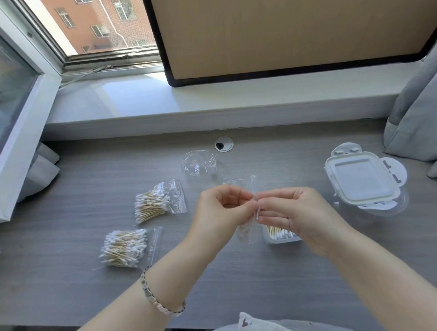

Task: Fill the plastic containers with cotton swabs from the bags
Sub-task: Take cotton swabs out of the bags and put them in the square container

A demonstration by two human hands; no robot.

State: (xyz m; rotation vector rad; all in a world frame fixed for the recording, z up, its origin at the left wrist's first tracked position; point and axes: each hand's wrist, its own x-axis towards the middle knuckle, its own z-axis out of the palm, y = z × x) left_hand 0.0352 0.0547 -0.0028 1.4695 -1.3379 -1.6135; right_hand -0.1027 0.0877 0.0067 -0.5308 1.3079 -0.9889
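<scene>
Above the grey desk, my left hand (220,210) and my right hand (287,212) pinch the same clear plastic bag (246,229) at its middle, fingertips almost meeting. The bag hangs between them and looks nearly empty. Right under my right hand stands a small plastic container (282,237) holding cotton swabs, mostly hidden by the hand. Two full bags of cotton swabs lie to the left, one (155,203) farther back and one (126,247) nearer me.
An empty crumpled bag (198,163) lies behind my hands near a cable hole (223,144). A container with a clip lid (363,181) stands at the right. A grey cushion (421,121) fills the far right; the windowsill (209,100) runs behind the desk.
</scene>
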